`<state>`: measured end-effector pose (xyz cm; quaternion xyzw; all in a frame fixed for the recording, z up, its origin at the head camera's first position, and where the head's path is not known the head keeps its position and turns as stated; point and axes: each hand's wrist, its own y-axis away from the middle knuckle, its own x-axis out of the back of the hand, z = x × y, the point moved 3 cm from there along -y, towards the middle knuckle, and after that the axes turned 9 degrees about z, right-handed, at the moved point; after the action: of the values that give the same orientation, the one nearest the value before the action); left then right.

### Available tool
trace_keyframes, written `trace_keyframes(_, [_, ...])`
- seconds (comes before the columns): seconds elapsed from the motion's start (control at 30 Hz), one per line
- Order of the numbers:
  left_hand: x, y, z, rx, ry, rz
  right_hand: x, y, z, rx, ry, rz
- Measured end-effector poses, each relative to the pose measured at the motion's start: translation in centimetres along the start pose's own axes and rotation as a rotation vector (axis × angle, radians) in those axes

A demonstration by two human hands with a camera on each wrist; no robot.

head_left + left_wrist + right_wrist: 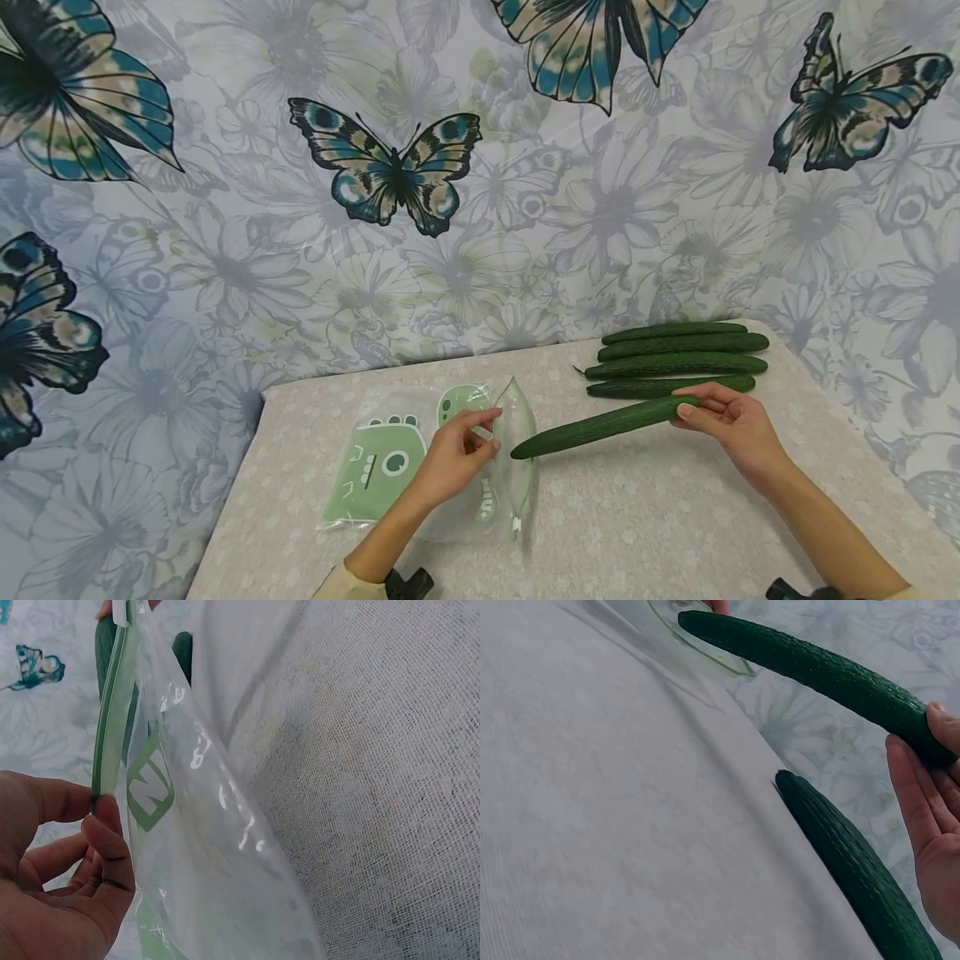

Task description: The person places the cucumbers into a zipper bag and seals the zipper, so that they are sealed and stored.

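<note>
One cucumber (600,431) was held at one end by the right hand (740,433), its tip near the already open mouth of the bag (390,483), whose edge was pinched by the left hand (456,456). Nothing was seen inside yet, and four more cucumbers (682,365) were left on the counter (637,517).

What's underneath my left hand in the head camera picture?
Under your left hand is a clear plastic bag with green printing; your hand covers part of it, so whatever lies directly behind your fingers and palm can't be seen in that view.
</note>
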<state>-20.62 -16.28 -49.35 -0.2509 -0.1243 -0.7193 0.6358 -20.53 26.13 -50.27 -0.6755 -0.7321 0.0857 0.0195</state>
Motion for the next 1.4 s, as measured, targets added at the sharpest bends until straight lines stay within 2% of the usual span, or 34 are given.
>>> trace_keyframes(0.4, [-0.3,-0.3,0.7,-0.008,0.006,0.025,-4.6,-0.9,1.9,-0.029,0.021,-0.015])
trace_keyframes(0.57, [-0.4,-0.5,1.0,-0.006,0.034,0.028,-6.5,-1.2,2.4,-0.025,0.021,-0.025])
trace_keyframes(0.9, [-1.0,-0.8,1.5,0.019,0.106,0.053,-10.3,-1.9,3.2,0.020,-0.057,-0.084])
trace_keyframes(1.2, [-1.5,-1.0,2.5,0.027,0.215,0.064,-13.5,-2.2,4.3,0.057,-0.147,-0.114])
trace_keyframes(1.4, [-1.5,-1.0,3.1,0.033,0.234,0.093,-15.2,-2.3,4.1,0.091,-0.161,-0.121])
